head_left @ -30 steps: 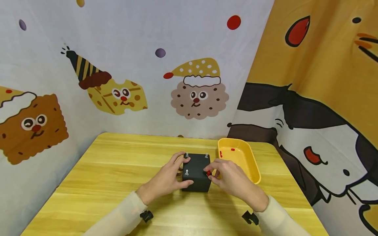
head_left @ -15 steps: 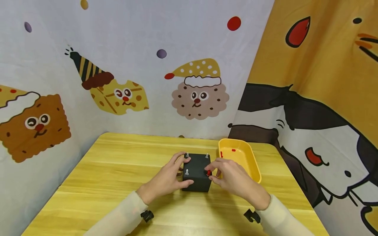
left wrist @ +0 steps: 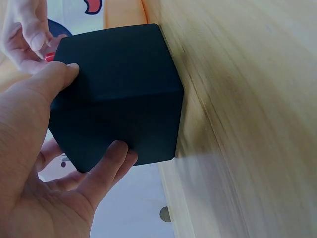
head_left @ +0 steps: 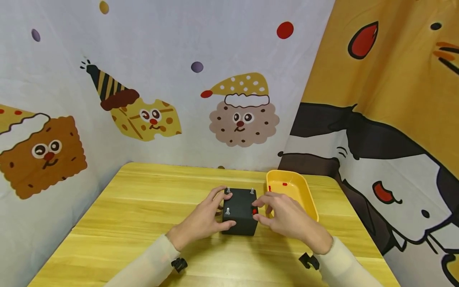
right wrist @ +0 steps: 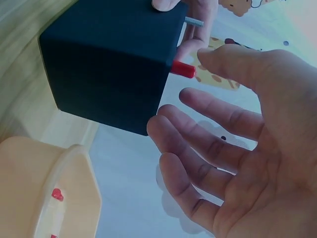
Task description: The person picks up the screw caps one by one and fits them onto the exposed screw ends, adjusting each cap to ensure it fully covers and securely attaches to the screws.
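A black box (head_left: pixel 241 204) stands on the table with metal screws sticking up near three corners of its top, among them a front-left screw (head_left: pixel 227 211). On the fourth corner, front right, a red cap (right wrist: pixel 183 69) stands upright. My left hand (head_left: pixel 202 215) grips the box from the left, thumb on the near side and fingers along the far left edge. Beside the red cap is my right hand (head_left: pixel 287 213); in the right wrist view its thumb and fingers are spread around the cap, with a gap between them and it.
Just right of the box lies a yellow tray (head_left: pixel 312 195) with a few small red pieces in it, such as a red piece (head_left: pixel 285 184) on its floor. The wooden table (head_left: pixel 150 195) ends at a printed cloth backdrop (head_left: pixel 161 40).
The right thumb and fingertips, earlier pinching the red cap, have parted from it and moved slightly right. The cap stays on the box's corner; the left hand keeps its grip.
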A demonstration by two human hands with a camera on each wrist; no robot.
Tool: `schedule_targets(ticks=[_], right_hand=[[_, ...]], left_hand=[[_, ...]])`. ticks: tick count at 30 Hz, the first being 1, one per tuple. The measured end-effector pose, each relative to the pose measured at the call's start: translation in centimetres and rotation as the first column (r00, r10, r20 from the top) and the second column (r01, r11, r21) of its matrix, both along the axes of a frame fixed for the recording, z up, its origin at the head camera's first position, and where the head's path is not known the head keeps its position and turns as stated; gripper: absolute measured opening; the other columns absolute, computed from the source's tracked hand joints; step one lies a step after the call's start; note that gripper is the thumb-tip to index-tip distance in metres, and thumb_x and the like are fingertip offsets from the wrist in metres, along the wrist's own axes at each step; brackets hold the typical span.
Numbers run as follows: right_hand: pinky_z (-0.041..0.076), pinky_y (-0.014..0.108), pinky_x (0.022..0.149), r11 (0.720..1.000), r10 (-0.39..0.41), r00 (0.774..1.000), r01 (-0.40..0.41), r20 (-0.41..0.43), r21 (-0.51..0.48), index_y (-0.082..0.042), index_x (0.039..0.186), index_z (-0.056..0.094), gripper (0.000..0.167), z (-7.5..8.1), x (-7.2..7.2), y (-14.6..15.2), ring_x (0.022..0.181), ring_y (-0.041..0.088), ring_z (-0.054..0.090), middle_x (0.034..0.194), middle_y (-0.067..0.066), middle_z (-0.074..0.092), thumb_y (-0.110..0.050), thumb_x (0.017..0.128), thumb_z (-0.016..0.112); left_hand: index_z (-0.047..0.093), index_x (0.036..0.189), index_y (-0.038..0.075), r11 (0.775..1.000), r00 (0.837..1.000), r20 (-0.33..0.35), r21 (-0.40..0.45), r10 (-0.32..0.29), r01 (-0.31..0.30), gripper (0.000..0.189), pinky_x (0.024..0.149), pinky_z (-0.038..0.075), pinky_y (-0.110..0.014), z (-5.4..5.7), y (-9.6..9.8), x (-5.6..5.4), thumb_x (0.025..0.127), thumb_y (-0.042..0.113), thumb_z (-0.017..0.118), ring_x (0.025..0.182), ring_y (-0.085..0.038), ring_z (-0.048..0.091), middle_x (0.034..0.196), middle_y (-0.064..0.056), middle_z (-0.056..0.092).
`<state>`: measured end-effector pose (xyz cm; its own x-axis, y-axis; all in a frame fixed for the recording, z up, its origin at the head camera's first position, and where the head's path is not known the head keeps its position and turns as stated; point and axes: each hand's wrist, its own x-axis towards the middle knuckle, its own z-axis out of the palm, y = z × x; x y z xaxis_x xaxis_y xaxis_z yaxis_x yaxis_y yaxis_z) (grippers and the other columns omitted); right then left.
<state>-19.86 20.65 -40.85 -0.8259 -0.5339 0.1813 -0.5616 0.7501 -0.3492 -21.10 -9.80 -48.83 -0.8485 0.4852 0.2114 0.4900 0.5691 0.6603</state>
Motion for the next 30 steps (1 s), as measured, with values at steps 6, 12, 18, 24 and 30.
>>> schedule_targets(ticks=[6, 12, 18, 24, 30], right_hand=[[0.063, 0.019, 0.075, 0.999, 0.010, 1.000, -0.010, -0.005, -0.031, -0.019, 0.124, 0.088, 0.029, 0.1, -0.8, 0.5, 0.088, 0.010, 0.078, 0.116, -0.007, 0.087, -0.037, 0.102, 0.094], [0.065, 0.023, 0.077, 0.998, -0.034, 0.999, 0.033, -0.003, -0.062, -0.020, 0.120, 0.090, 0.024, -0.1, -1.8, 1.0, 0.084, -0.001, 0.069, 0.107, -0.011, 0.085, -0.041, 0.108, 0.088], [0.066, 0.027, 0.076, 0.993, -0.061, 0.998, 0.060, -0.008, -0.103, -0.021, 0.114, 0.090, 0.015, -0.5, -3.2, 2.0, 0.081, 0.002, 0.068, 0.103, -0.010, 0.085, -0.035, 0.109, 0.086], [0.063, 0.023, 0.074, 0.992, -0.074, 0.997, 0.074, -0.001, -0.101, -0.021, 0.113, 0.090, 0.008, -0.9, -4.4, 3.3, 0.082, 0.007, 0.070, 0.104, -0.007, 0.086, -0.027, 0.110, 0.086], [0.060, 0.022, 0.070, 0.991, -0.105, 0.994, 0.103, -0.019, -0.086, -0.018, 0.114, 0.091, 0.009, -1.1, -5.4, 4.0, 0.080, 0.005, 0.069, 0.103, -0.006, 0.087, -0.024, 0.109, 0.087]], left_hand=[[0.052, 0.169, 0.017, 1.000, 1.000, -0.001, -0.001, 0.006, -0.006, 0.079, 0.107, 0.072, -0.033, 0.1, 0.0, 0.0, 0.105, 0.044, 0.091, 0.123, -0.025, 0.084, 0.189, -0.010, 0.032], [0.052, 0.168, 0.017, 1.000, 1.000, -0.002, -0.008, 0.013, -0.014, 0.080, 0.107, 0.072, -0.034, 0.0, 0.1, 0.1, 0.105, 0.045, 0.091, 0.123, -0.024, 0.084, 0.189, -0.010, 0.031], [0.053, 0.169, 0.018, 1.000, 1.000, -0.002, -0.009, 0.020, -0.020, 0.080, 0.106, 0.072, -0.033, 0.0, 0.1, 0.2, 0.104, 0.046, 0.091, 0.122, -0.024, 0.084, 0.189, -0.010, 0.031], [0.053, 0.168, 0.018, 1.000, 1.000, -0.015, -0.017, 0.016, -0.016, 0.078, 0.105, 0.072, -0.034, 0.2, 0.1, 0.3, 0.105, 0.046, 0.091, 0.121, -0.023, 0.084, 0.189, -0.011, 0.032], [0.053, 0.168, 0.018, 1.000, 1.000, -0.019, -0.015, 0.017, -0.018, 0.078, 0.105, 0.072, -0.033, 0.2, 0.1, 0.4, 0.105, 0.045, 0.091, 0.121, -0.023, 0.084, 0.188, -0.011, 0.033]])
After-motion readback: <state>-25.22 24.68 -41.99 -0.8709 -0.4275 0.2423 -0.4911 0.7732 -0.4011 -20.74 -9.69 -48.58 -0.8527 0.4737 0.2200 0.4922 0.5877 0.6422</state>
